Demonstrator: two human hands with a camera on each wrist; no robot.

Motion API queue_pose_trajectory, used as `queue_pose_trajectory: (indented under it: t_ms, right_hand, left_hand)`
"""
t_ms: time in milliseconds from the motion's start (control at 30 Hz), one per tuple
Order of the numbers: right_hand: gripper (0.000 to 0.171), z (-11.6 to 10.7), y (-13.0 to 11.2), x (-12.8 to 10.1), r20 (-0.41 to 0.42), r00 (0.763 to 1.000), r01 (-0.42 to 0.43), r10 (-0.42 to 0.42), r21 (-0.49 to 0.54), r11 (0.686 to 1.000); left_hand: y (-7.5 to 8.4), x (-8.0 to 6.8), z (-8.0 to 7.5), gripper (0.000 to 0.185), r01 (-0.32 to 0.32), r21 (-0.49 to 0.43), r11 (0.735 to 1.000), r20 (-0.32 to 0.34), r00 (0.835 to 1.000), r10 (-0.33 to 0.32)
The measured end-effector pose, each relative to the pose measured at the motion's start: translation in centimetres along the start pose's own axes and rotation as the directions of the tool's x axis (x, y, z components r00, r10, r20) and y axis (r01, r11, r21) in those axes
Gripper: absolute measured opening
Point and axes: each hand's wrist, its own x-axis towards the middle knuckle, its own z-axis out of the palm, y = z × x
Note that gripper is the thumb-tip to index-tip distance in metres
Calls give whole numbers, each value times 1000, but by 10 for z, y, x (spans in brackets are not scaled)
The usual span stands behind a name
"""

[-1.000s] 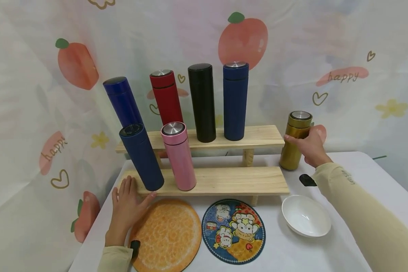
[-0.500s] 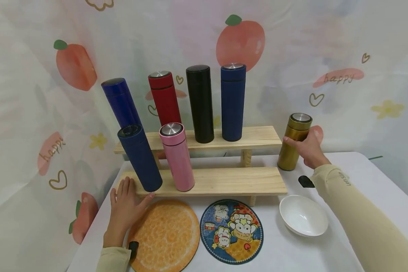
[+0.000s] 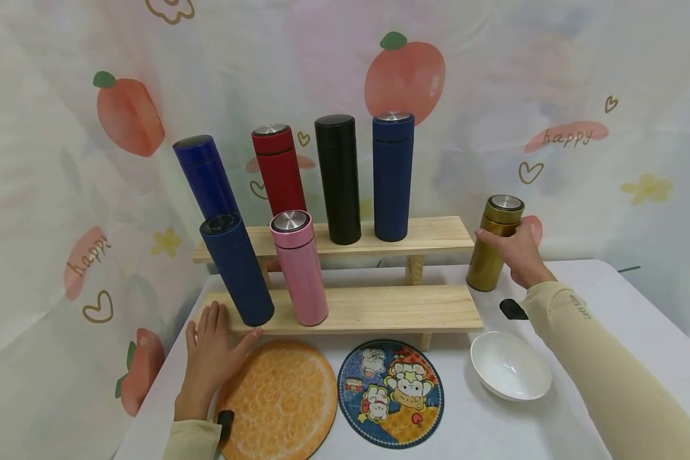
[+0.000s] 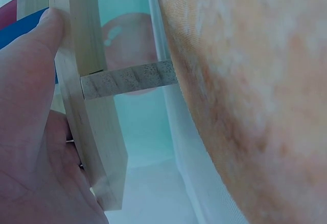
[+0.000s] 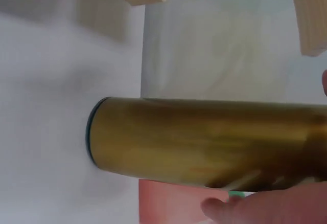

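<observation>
"Right hand (image 3: 514, 250) grips a gold bottle (image 3: 485, 268), thumb on one side, beyond the right end of a two-tier wooden stand (image 3: 399, 308)."

"And the left?"

"Left hand (image 3: 211, 356) lies spread on the lower shelf's left end, thumb along the front edge."

"What do the wrist cameras add?"

"On the right, the gold bottle's dark base rim (image 5: 88, 138); its steel lid (image 3: 506, 202) appears only from the head. Whether the base touches the white table (image 3: 455, 415), I cannot tell. On the left, a support post (image 4: 127, 80) beneath the shelf."

"The count?"

"Seven bottles. Four stand on the upper shelf: glossy blue (image 3: 207, 179), red (image 3: 280, 176), black (image 3: 339, 185), matte navy (image 3: 393, 185). Two stand below: dark blue (image 3: 238, 275) and pink (image 3: 303, 278). The gold one makes seven. Two round mats lie in front, one tan (image 3: 278, 399), one cartoon-printed (image 3: 391, 393), with one white bowl (image 3: 510, 369) to their right, seen only from the head."

"Any change from a second ago?"

"Little. Both hands keep their places, the shelved bottles have not moved, and the scene sits slightly lower in the head view."
</observation>
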Motion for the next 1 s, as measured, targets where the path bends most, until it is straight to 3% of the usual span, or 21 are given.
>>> queue_pose_trajectory:
  t_ms: [167,300,433,600,767,1000]
  right_hand:
    - [106,0,-10,-5,-90,995,47,-46,8,999]
    - [112,-3,-18,-11,-114,991,77,-74,19,997]
    - [112,-3,-28,-20,-144,983,113,-113,-9,994]
    - [108,0,-44,-35,-176,960,217,-216,-16,976]
    - [103,8,-59,-52,-177,933,320,-312,18,947]
    - [99,27,-71,-78,-136,917,390,-376,102,915]
  left_hand:
    - [3,-1,-2,111,-1,-1,1000,10,1000,1]
    - [4,-1,-2,112,0,7,1000,18,1000,0]
    - [4,-1,-3,112,-2,5,1000,17,1000,2]
    - [3,-1,-3,112,0,0,1000,18,1000,0]
    - [2,-1,-2,113,0,-2,1000,19,1000,0]
    - [0,-1,0,112,-6,-2,1000,6,1000,6]
